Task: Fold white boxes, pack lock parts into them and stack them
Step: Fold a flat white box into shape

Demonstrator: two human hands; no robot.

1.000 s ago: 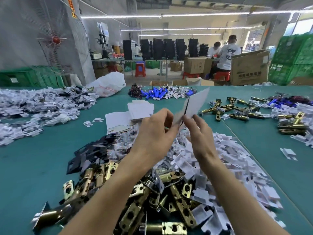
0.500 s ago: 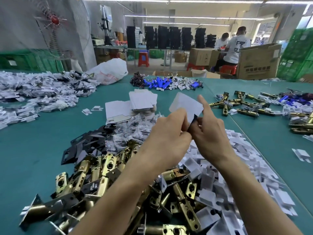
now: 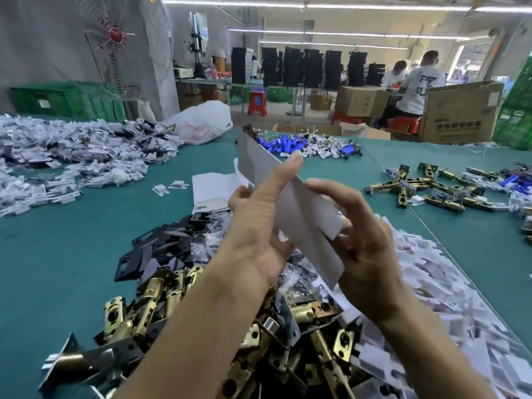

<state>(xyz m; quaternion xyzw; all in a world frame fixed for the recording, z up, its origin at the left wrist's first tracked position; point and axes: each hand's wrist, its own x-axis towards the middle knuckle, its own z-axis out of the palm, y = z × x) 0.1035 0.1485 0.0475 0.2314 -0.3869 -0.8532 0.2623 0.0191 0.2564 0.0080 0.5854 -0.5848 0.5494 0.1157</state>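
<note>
I hold a flat white box blank (image 3: pixel 299 214) in the air above the green table (image 3: pixel 72 254), slanting from far left down to near right. My left hand (image 3: pixel 259 226) lies along its left face with the fingers stretched up against the card. My right hand (image 3: pixel 362 240) curls round its lower right part from behind. Below my hands lies a heap of brass lock latches (image 3: pixel 149 309), with black plates (image 3: pixel 161 251) to its left and small white folded pieces (image 3: pixel 449 298) to its right. A stack of flat white blanks (image 3: pixel 213 188) sits behind my hands.
Heaps of white bagged parts (image 3: pixel 72 159) cover the far left. Blue parts (image 3: pixel 290 145) lie at the back, beside a white plastic bag (image 3: pixel 201 122). More brass latches (image 3: pixel 431 188) are spread at the right. Cardboard cartons (image 3: pixel 460 110) and seated people are beyond the table.
The blank has been opened out and turned from a small upright card into a long slanted strip. My left fingers have straightened along it, and my right hand has slid lower on it.
</note>
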